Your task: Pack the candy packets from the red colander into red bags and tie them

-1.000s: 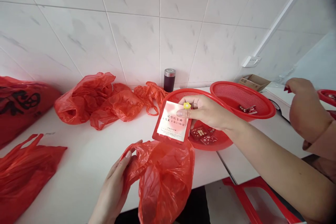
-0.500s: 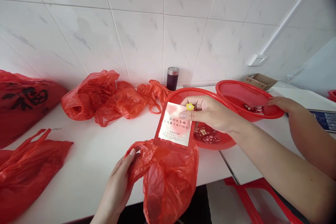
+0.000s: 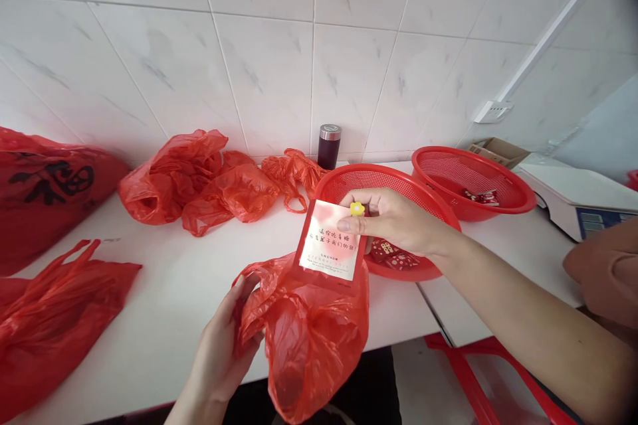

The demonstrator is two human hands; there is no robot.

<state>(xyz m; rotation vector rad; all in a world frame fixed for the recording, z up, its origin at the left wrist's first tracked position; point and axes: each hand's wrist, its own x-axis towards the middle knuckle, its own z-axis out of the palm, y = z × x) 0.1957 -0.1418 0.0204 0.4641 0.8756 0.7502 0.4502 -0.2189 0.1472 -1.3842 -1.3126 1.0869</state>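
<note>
Compared with a second ago, the other person's hand over by the far basket is gone and the card has sunk a bit lower, its bottom edge now tucked in the mouth of the bag.

Right hand (image 3: 393, 219) has a pinch grip on the top of the card (image 3: 329, 240) — thumb in front, fingers behind, right by a little yellow flower clip (image 3: 357, 208). Left hand (image 3: 222, 352) is closed on the near edge of the red plastic bag (image 3: 312, 332), which hangs over the front lip of the counter (image 3: 164, 305).

Around it: two red mesh baskets — the near one (image 3: 349, 180) sits straight behind the card and has a few small red packets in it, the far one (image 3: 473, 182) holds a couple more. Dark flask (image 3: 329, 145) stands against the tiled wall. Loose red bags (image 3: 199, 179) are crumpled in a heap by the wall, can't count them cleanly. One more red bag (image 3: 54, 312) lies at the left edge, and a big printed red sack (image 3: 44, 186) behind it. White scale (image 3: 578, 202) and a cardboard box (image 3: 498, 151) sit on the right. Someone else's brown sleeve (image 3: 605, 272) pokes in at the right edge.
</note>
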